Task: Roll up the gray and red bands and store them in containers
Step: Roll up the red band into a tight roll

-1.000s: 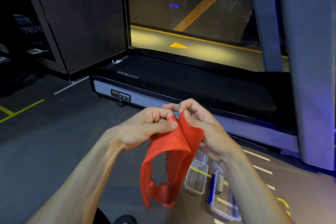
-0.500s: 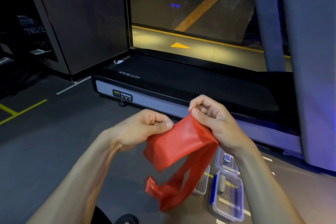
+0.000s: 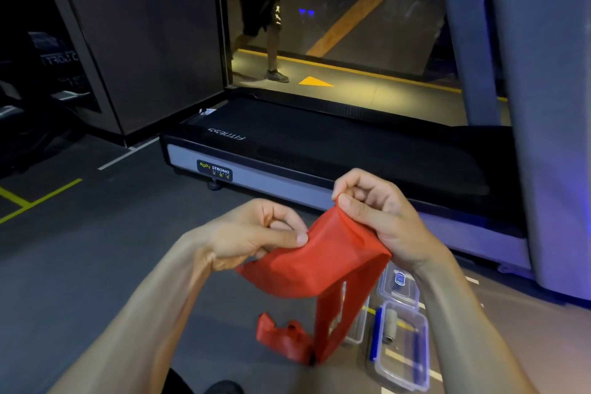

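Red, thin elastic band [image 3: 323,262] is being pinched at its top edge by both hands, left hand [image 3: 252,233] and right hand [image 3: 380,217], spreading it flat, apparently for rolling. Its tail is hanging beside the clear plastic containers [image 3: 399,345] (one seemingly already holding a gray roll [image 3: 390,325]).

A black treadmill [image 3: 319,150] with a "BODY STRONG" label [image 3: 214,170] lies on the gray floor [image 3: 80,259]; beyond the treadmill a person [image 3: 262,9] walks near a yellow arrow [image 3: 315,82].

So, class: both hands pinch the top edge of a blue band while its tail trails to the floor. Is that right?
Not quite. In the head view the band is red, not blue. The left hand and right hand do pinch its top edge, and its tail trails to the floor.
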The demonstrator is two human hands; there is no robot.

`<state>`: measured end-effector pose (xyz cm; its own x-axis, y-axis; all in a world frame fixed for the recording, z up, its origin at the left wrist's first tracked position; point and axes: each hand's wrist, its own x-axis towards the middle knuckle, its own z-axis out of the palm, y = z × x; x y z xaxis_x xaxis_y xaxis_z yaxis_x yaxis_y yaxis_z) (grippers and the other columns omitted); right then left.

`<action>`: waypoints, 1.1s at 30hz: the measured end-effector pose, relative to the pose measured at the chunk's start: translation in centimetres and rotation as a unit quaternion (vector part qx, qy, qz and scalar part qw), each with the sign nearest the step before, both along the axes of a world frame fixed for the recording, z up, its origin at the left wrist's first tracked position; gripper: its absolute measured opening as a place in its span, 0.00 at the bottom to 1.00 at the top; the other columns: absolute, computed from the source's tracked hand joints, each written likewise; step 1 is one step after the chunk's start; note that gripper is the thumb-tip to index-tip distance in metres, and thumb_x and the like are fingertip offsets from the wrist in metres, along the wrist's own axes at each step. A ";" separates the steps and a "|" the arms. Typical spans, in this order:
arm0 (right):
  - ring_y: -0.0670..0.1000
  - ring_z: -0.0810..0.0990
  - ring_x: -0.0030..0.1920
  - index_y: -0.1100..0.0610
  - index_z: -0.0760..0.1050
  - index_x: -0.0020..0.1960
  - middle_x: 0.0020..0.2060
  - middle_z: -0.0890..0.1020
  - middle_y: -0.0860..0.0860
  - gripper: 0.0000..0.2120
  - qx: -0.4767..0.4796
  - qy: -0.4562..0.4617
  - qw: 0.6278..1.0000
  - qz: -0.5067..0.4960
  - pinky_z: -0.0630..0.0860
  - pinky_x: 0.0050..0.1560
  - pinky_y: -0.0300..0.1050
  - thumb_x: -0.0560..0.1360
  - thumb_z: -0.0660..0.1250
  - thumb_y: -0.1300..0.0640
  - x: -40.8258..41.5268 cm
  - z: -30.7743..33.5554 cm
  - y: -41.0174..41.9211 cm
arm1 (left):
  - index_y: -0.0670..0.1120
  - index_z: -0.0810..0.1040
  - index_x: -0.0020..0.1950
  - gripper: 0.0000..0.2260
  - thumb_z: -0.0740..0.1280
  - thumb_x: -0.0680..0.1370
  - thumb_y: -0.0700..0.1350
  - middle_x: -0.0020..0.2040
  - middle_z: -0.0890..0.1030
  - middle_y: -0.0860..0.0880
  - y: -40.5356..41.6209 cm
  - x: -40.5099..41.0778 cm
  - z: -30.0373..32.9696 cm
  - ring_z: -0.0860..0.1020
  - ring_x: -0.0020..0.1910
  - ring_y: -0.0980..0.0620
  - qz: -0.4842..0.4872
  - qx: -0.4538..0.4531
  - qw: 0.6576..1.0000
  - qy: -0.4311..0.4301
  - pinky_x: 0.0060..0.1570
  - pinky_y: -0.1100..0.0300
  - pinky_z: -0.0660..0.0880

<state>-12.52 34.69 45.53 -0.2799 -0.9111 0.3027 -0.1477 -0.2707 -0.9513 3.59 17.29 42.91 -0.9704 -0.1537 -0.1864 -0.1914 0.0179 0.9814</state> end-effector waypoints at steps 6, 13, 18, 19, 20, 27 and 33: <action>0.44 0.70 0.31 0.52 0.79 0.47 0.33 0.73 0.51 0.02 -0.009 -0.032 0.999 -0.015 0.69 0.33 0.34 0.77 0.69 0.57 -0.2 -0.2 -0.1 | 0.46 0.84 0.48 0.04 0.75 0.75 0.44 0.35 0.79 0.52 0.1 -0.1 0.0 0.75 0.33 0.57 -0.010 0.023 1.000 -0.006 0.32 0.63 0.68; 0.46 0.70 0.32 0.51 0.80 0.47 0.32 0.73 0.50 0.03 -0.004 -0.015 1.000 -0.007 0.67 0.34 0.37 0.78 0.68 0.57 0.3 -0.3 -0.6 | 0.48 0.77 0.42 0.09 0.76 0.74 0.38 0.30 0.74 0.54 0.7 -0.7 -0.2 0.71 0.30 0.59 0.028 -0.031 0.999 -0.021 0.29 0.65 0.62; 0.45 0.69 0.31 0.53 0.79 0.47 0.32 0.73 0.51 0.02 -0.009 -0.033 0.999 -0.024 0.67 0.32 0.37 0.78 0.68 0.56 0.0 -0.4 -0.4 | 0.45 0.76 0.38 0.12 0.75 0.73 0.33 0.34 0.72 0.44 0.5 -1.0 -0.7 0.69 0.31 0.54 0.081 -0.025 0.995 0.048 0.29 0.68 0.65; 0.45 0.69 0.31 0.53 0.79 0.47 0.31 0.73 0.51 0.02 -0.009 -0.031 0.999 -0.026 0.67 0.32 0.37 0.78 0.68 0.56 0.0 -0.4 -0.5 | 0.45 0.77 0.38 0.11 0.75 0.73 0.32 0.34 0.74 0.43 0.5 -1.1 -0.7 0.71 0.31 0.54 0.084 -0.028 0.995 0.055 0.30 0.68 0.67; 0.45 0.70 0.30 0.53 0.79 0.47 0.31 0.73 0.50 0.02 -0.010 -0.031 0.999 -0.026 0.67 0.32 0.37 0.78 0.69 0.56 0.1 -0.4 -0.5 | 0.44 0.79 0.39 0.09 0.75 0.73 0.32 0.34 0.77 0.43 0.6 -1.1 -0.6 0.74 0.32 0.55 0.087 -0.027 0.994 0.058 0.31 0.68 0.69; 0.42 0.71 0.29 0.54 0.78 0.47 0.31 0.73 0.48 0.02 -0.019 -0.035 0.999 -0.017 0.68 0.31 0.33 0.78 0.67 0.58 0.4 -0.4 -0.6 | 0.45 0.86 0.45 0.05 0.76 0.70 0.42 0.40 0.85 0.46 1.0 -1.3 -0.6 0.82 0.39 0.55 0.106 0.003 0.993 0.059 0.41 0.66 0.78; 0.39 0.72 0.28 0.60 0.74 0.49 0.30 0.75 0.44 0.03 -0.036 -0.054 0.998 -0.008 0.70 0.31 0.30 0.79 0.66 0.60 0.6 -0.3 -0.5 | 0.45 0.85 0.48 0.08 0.73 0.73 0.47 0.40 0.83 0.46 1.0 -1.3 -0.7 0.78 0.38 0.53 0.084 0.025 0.996 0.030 0.37 0.62 0.74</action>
